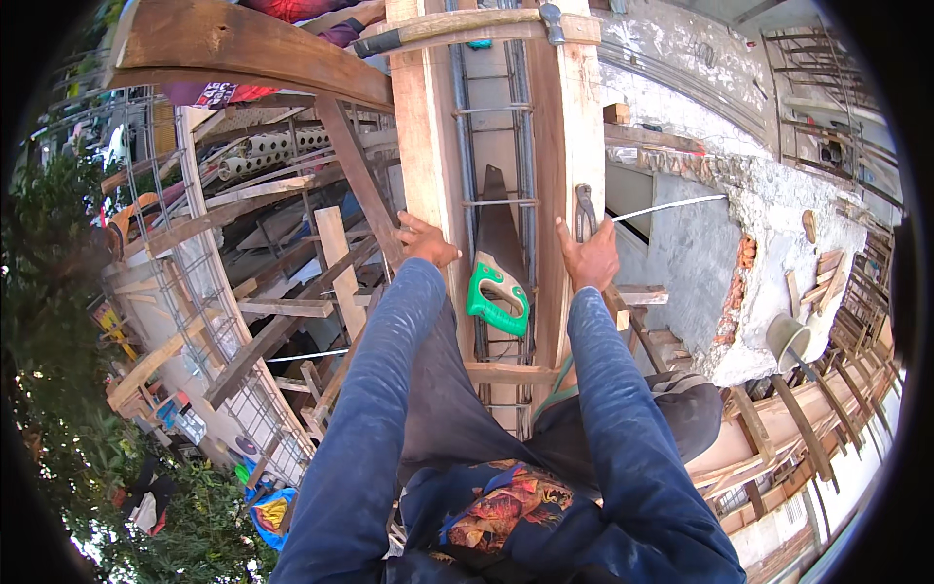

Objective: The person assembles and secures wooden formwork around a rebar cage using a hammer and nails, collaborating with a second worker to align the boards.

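My left hand (428, 240) rests on the left plank (428, 136) of a long wooden trough, fingers apart. My right hand (591, 258) lies on the right plank (582, 117), its thumb spread from the fingers. Metal pincers (585, 209) lie on that plank just ahead of my right hand, handles reaching between thumb and fingers. Between the planks, a handsaw (501, 234) with a green handle lies on a steel rebar cage (465, 127), handle toward me. A hammer (457, 31) lies across a crosspiece at the far end.
A thick brown beam (243, 54) meets the trough at far left. Timber props and rebar stand below on the left. A thin white rod (671, 206) sticks out beyond my right hand toward a rough concrete wall (778, 224). A bucket-like container (789, 341) sits at right.
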Available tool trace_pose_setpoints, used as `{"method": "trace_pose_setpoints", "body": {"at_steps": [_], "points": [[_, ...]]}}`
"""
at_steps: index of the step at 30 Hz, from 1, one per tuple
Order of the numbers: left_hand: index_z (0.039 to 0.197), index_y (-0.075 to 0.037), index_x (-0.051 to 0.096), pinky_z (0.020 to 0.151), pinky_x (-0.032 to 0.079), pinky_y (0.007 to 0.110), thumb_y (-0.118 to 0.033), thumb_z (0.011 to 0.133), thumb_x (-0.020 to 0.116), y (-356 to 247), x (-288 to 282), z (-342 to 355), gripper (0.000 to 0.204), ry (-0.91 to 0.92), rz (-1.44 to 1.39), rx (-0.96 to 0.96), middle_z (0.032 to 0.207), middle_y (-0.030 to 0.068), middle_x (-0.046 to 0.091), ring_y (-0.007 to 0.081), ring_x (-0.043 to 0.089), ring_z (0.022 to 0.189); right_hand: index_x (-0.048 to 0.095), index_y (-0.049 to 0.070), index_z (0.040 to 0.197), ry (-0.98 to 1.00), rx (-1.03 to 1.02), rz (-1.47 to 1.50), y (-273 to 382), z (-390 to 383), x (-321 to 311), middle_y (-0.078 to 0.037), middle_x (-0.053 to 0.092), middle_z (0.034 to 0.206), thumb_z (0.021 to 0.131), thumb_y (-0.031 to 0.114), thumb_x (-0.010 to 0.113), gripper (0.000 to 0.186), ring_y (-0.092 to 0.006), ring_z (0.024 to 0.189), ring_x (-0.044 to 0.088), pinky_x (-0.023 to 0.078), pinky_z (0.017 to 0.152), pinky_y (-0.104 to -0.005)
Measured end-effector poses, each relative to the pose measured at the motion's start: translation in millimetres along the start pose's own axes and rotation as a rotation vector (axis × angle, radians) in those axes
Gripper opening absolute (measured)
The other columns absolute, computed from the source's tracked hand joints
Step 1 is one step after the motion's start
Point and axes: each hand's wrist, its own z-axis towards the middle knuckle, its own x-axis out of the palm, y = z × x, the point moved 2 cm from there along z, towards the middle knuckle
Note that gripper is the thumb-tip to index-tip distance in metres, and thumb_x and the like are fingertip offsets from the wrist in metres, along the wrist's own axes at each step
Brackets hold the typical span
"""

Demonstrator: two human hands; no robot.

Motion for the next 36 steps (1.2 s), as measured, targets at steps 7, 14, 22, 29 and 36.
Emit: {"method": "trace_pose_setpoints", "body": {"at_steps": [7,14,22,29,36], "points": [[0.141,0.003,-0.032,0.113,0.033,0.049,-0.026,0.073,0.085,2,4,5,0.139,-0.019,-0.016,-0.012,0.15,0.0429,-0.008,0.054,0.029,0.136,0.05,0.0,0.124,0.015,0.005,0.003,0,-1,2,-0.02,0.06,0.112,0.071,0.066,0.07,0.087,-0.0402,0.102,0.062,0.05,0.083,-0.0512],[0.141,0.003,-0.033,0.113,0.031,0.05,-0.026,0.072,0.085,0,9,6,0.14,-0.019,-0.04,-0.011,0.149,0.0436,-0.008,0.0547,0.027,0.137,0.048,0.001,0.127,0.016,0.001,0.017,-1,0,-2,-0.02,0.059,0.114,0.071,0.066,0.07,0.089,-0.0401,0.104,0.06,0.05,0.085,-0.0511],[0.141,0.008,-0.029,0.114,0.03,0.051,-0.027,0.074,0.082,-3,-4,-10,0.134,0.024,-0.078,0.005,0.15,0.0423,-0.011,0.0559,0.018,0.14,0.048,0.001,0.122,-0.21,-0.174,0.146,-11,-3,8,-0.021,0.054,0.117,0.083,0.052,0.068,0.068,-0.0413,0.106,0.058,0.048,0.086,-0.0502],[0.141,0.016,-0.021,0.109,0.033,0.053,-0.016,0.074,0.07,-2,-13,-16,0.118,0.037,-0.015,0.067,0.153,0.0359,-0.015,0.0578,-0.003,0.141,0.046,-0.006,0.114,-0.075,-0.048,0.144,-23,6,16,-0.034,0.056,0.107,0.091,0.047,0.06,0.06,-0.0508,0.098,0.057,0.047,0.082,-0.0537],[0.14,0.002,-0.035,0.111,0.033,0.05,-0.025,0.074,0.081,0,-6,-8,0.136,-0.01,0.008,-0.006,0.147,0.046,-0.014,0.0557,0.03,0.135,0.047,-0.002,0.105,-0.015,-0.043,-0.064,-4,11,-2,-0.03,0.059,0.107,0.092,0.048,0.059,0.053,-0.0467,0.098,0.059,0.048,0.078,-0.0533]]}}
